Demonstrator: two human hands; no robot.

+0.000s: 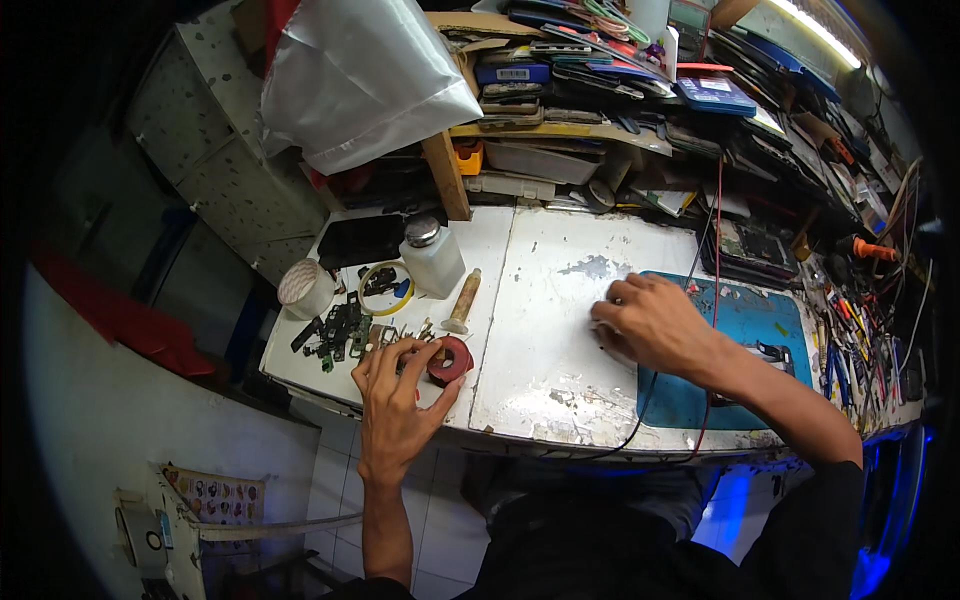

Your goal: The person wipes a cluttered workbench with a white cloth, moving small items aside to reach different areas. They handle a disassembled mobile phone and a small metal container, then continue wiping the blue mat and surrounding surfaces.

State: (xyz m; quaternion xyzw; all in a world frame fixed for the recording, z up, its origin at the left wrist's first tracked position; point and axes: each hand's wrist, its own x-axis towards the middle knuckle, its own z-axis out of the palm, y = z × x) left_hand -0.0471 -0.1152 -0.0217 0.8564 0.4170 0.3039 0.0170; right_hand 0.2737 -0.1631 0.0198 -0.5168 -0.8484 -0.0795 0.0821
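A cluttered repair bench: a worn white table (560, 330) under packed shelves (600, 90). Nearest, the left hand (395, 395) rests at the table's front edge, fingers spread, thumb and fingers touching a red tape roll (450, 360); whether it grips the roll is unclear. The right hand (650, 320) lies curled, palm down, at the edge of a blue mat (760, 320); anything under it is hidden. Beyond the left hand lie small green boards (340, 330), a syringe (462, 300), then a bottle (430, 257).

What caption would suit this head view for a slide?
At a cluttered bench, the left hand fingers a red tape roll while the right hand rests by the blue mat.
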